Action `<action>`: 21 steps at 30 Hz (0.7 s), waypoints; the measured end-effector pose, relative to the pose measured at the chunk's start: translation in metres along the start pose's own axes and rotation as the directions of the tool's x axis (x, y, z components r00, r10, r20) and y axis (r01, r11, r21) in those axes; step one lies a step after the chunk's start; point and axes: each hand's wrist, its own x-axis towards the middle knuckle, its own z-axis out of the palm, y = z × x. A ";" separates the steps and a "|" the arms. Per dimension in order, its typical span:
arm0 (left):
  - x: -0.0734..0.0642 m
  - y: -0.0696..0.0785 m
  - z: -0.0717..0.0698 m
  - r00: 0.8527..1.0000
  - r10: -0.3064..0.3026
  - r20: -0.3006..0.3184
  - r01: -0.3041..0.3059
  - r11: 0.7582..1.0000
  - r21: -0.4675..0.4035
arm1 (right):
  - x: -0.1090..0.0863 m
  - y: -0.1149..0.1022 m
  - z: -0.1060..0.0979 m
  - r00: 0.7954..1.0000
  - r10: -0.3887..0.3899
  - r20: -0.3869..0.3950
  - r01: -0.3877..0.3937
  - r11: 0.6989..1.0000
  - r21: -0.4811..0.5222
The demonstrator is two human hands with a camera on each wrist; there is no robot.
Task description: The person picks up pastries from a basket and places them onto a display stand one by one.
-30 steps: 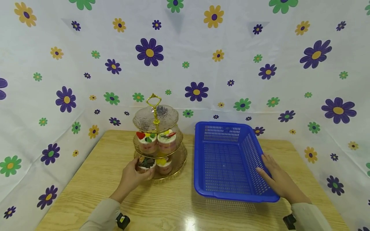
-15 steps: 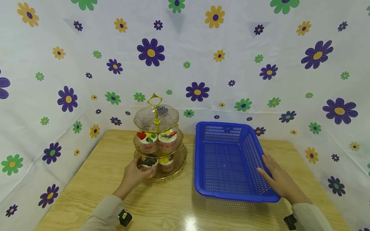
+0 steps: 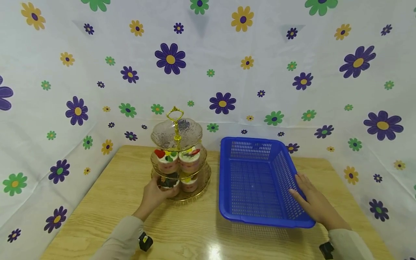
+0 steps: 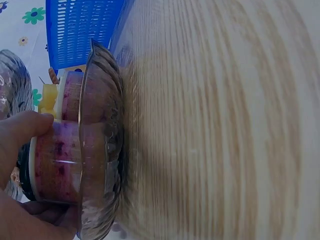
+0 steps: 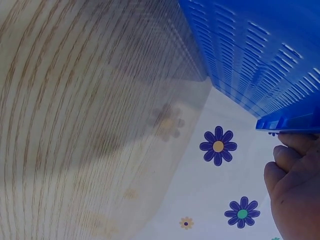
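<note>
In the head view, my left hand (image 3: 158, 193) holds a dessert cup (image 3: 169, 182) with a dark topping on the bottom tier of a three-tiered stand (image 3: 177, 135). The left wrist view shows my thumb at the top of that cup's pink layered side (image 4: 55, 155) and my fingers below. Close beside it on the same tier is a yellow-topped dessert cup (image 3: 190, 184). Two more, a strawberry-topped cup (image 3: 167, 163) and a red-and-green-topped cup (image 3: 189, 161), sit on the middle tier. My right hand (image 3: 315, 206) grips the right rim of a blue basket (image 3: 224, 180), thumb inside.
The wooden table (image 3: 191, 231) carries the stand at left and the basket at right. A white cloth (image 3: 201, 47) with flowers surrounds the table at the back and sides. The stand's top tier has a gold handle (image 3: 175, 115).
My left hand has moved slightly right and away from me with the dark-topped dessert cup, deeper onto the bottom tier. The yellow-topped cup has shifted a little right. My right hand has stayed put.
</note>
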 end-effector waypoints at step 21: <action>0.003 -0.012 0.005 0.997 0.049 -0.057 -0.043 0.994 0.105 | 0.001 -0.004 0.001 1.000 0.002 -0.004 -0.002 1.000 -0.001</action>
